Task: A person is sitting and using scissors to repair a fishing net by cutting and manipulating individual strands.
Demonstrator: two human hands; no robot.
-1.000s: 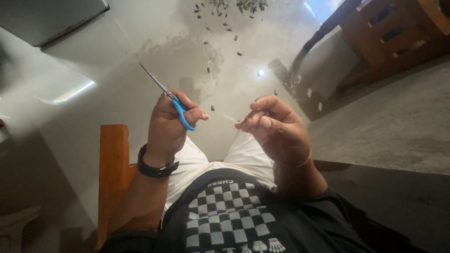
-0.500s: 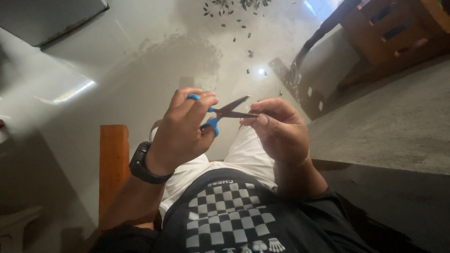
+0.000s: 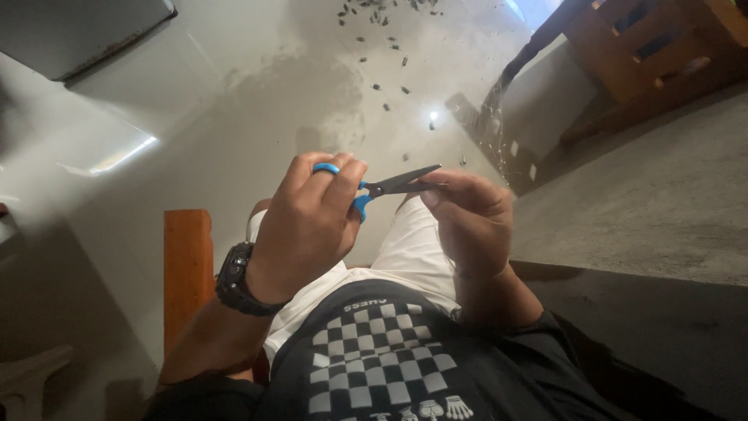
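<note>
Scissors [image 3: 389,187] sit gripped in left hand [image 3: 308,226] fingers, blades touching pinched right hand [image 3: 467,222] fingertips.

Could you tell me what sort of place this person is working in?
Probably a room in a home, not a workshop. The person sits on a wooden chair over a pale glossy floor littered with small dark cuttings, with wooden furniture nearby. The left hand holds blue-handled scissors.
</note>
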